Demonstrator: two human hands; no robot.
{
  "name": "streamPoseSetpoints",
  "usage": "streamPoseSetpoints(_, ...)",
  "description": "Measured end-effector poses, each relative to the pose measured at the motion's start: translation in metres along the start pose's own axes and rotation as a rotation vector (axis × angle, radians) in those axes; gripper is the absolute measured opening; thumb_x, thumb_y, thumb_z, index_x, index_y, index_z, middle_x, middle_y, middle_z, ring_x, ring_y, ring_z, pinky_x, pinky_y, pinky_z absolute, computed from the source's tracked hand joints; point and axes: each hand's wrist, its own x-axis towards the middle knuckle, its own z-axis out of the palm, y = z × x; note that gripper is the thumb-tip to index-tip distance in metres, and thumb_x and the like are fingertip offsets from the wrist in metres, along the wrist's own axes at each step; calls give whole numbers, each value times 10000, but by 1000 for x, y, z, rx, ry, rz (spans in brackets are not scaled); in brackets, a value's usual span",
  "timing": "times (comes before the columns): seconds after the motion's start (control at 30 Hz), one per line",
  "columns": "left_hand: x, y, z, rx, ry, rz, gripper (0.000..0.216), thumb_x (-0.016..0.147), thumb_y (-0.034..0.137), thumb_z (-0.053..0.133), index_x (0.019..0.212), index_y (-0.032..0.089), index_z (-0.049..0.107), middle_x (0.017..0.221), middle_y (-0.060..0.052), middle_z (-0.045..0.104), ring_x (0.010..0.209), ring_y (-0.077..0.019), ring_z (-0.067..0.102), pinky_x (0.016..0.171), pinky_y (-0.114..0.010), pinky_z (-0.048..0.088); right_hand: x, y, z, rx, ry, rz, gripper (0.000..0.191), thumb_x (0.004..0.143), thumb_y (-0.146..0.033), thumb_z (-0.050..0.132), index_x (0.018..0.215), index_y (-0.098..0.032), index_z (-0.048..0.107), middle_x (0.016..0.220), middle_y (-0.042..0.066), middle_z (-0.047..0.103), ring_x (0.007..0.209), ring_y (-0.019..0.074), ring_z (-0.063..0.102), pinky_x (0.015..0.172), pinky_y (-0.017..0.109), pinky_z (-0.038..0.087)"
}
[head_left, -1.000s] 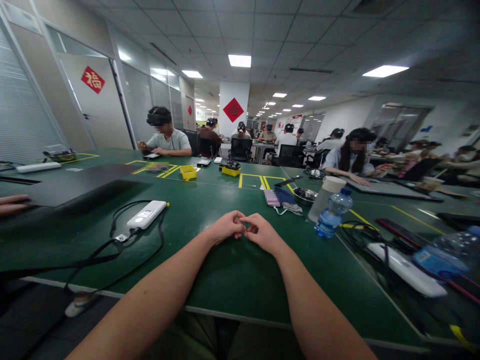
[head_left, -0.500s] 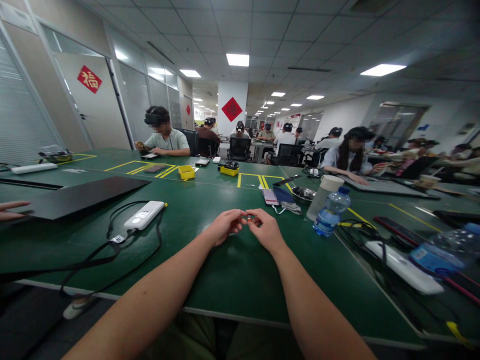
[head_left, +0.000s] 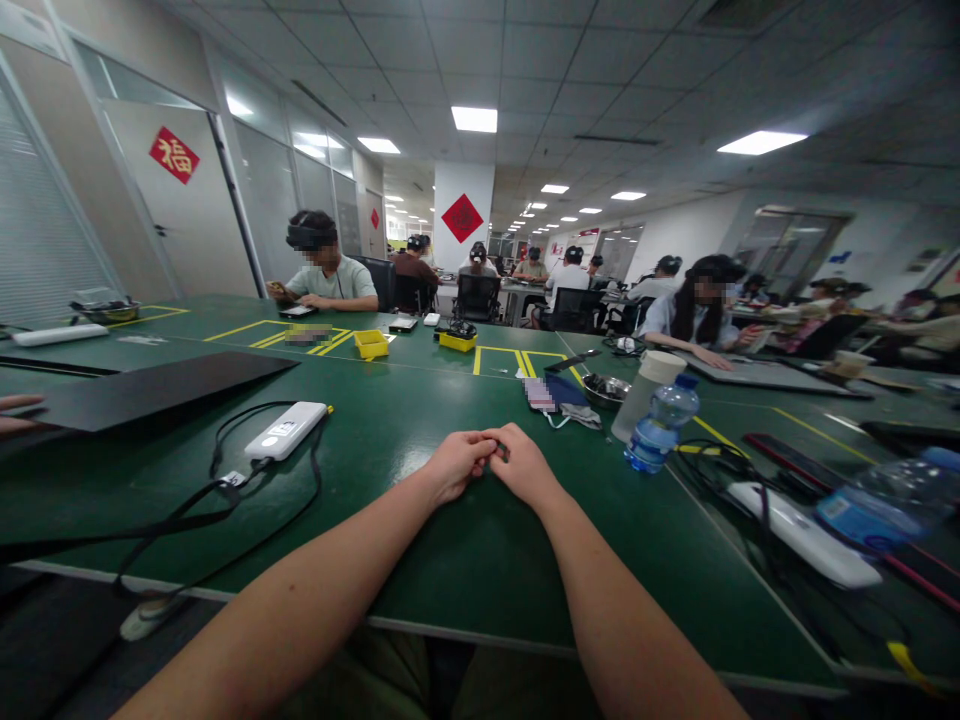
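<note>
My left hand and my right hand meet just above the green table, in the middle of the view. Their fingertips touch, and both hands are closed in a pinch. Whatever lies between the fingers is tiny and mostly covered, so I cannot name it. Beyond my right hand lie a dark blue and pink item and a crumpled grey cloth.
To the left are a white power bank with black cables and a dark flat panel, a person's hand at its edge. A water bottle, a frosted cup and a metal bowl stand right. Co-workers sit beyond.
My hands have drawn together, the left fingers now closing against the right ones. The small orange and silvery piece that showed at my right fingertips is now covered.
</note>
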Motion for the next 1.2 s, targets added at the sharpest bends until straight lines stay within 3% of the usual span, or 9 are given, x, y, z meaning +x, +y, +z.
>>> streamPoseSetpoints(0.17, 7, 0, -6, -207, 153, -110, 62, 739, 136, 566, 709, 91, 596, 561, -16, 519, 429, -43, 441, 396, -141, 349, -1, 11, 8, 70, -46, 105, 521, 708, -184, 571, 1218, -236, 483, 895, 18, 532, 532, 77, 419, 565, 250, 413)
streamPoseSetpoints(0.3, 10, 3, -10, -268, 185, -88, 128, 754, 106, 497, 638, 98, 551, 570, -34, 528, 445, -54, 469, 426, -152, 396, -2, 10, 7, 102, -95, 116, 445, 714, -249, 594, 1155, -227, 532, 895, 18, 523, 533, 68, 429, 559, 247, 411)
streamPoseSetpoints(0.53, 12, 0, -12, -219, 194, 14, 50, 711, 97, 522, 729, 106, 567, 631, -30, 550, 469, -57, 460, 427, -157, 352, -1, 11, 6, 169, -69, 174, 388, 728, -290, 582, 1108, -217, 564, 903, 18, 539, 559, 73, 438, 572, 243, 413)
streamPoseSetpoints(0.63, 11, -1, -14, 29, 233, 115, 60, 742, 160, 512, 778, 145, 557, 630, -3, 539, 465, -71, 429, 427, -172, 309, 0, 15, 5, 159, -62, 185, 364, 732, -306, 572, 1083, -208, 580, 896, 19, 554, 563, 80, 450, 583, 251, 419)
streamPoseSetpoints(0.77, 6, -7, -10, 678, 225, 372, 65, 770, 245, 538, 756, 190, 570, 671, -11, 556, 605, -130, 491, 561, -214, 358, 2, 20, 2, 171, 1, 224, 347, 738, -336, 557, 1046, -182, 599, 881, 32, 582, 602, 105, 489, 613, 266, 432)
streamPoseSetpoints(0.87, 0, -17, -3, 1111, 174, 470, 65, 761, 249, 567, 809, 208, 580, 751, -47, 573, 698, -177, 528, 648, -253, 374, 4, 25, 1, 198, 81, 281, 342, 740, -348, 539, 1027, -175, 608, 877, 41, 605, 661, 133, 533, 660, 283, 445)
streamPoseSetpoints(1.07, 1, -21, 1, 1613, 105, 470, 249, 817, 350, 479, 995, 190, 547, 939, -94, 554, 898, -232, 523, 812, -329, 375, 3, 30, 3, 192, 82, 332, 322, 734, -333, 524, 986, -161, 629, 909, 55, 637, 746, 156, 568, 724, 295, 446)
streamPoseSetpoints(1.2, 10, -4, -24, 1763, 179, 367, 253, 848, 369, 419, 957, 183, 551, 975, -105, 548, 929, -229, 520, 838, -341, 368, 1, 30, 3, 180, 29, 335, 316, 739, -331, 523, 985, -168, 638, 881, 50, 646, 701, 146, 568, 697, 291, 448)
